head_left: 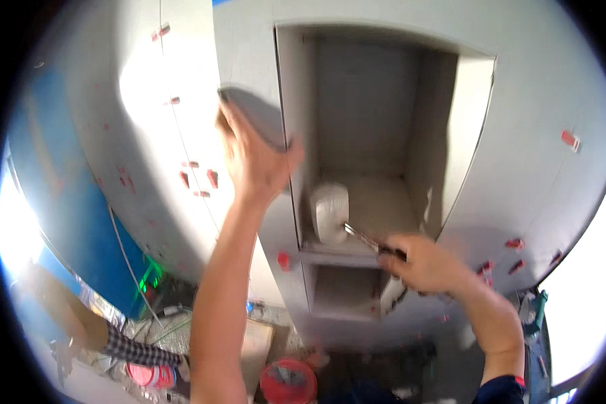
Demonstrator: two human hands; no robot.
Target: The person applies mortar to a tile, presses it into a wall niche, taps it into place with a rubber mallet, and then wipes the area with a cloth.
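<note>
The right hand (421,262) has its fingers closed round the dark handle of a tool (362,237), whose metal shaft points up and left. The white block (330,209) lies left of those fingers, at the shaft's tip, its long axis nearly upright; whether the two are joined I cannot tell. It sits in the upper niche (377,195), by the bottom left corner. The left hand (259,165) is spread, holding nothing visible, beside the niche's left edge; neither hand is clearly nearer. Farther down, a red bucket (311,385) contains something grey.
</note>
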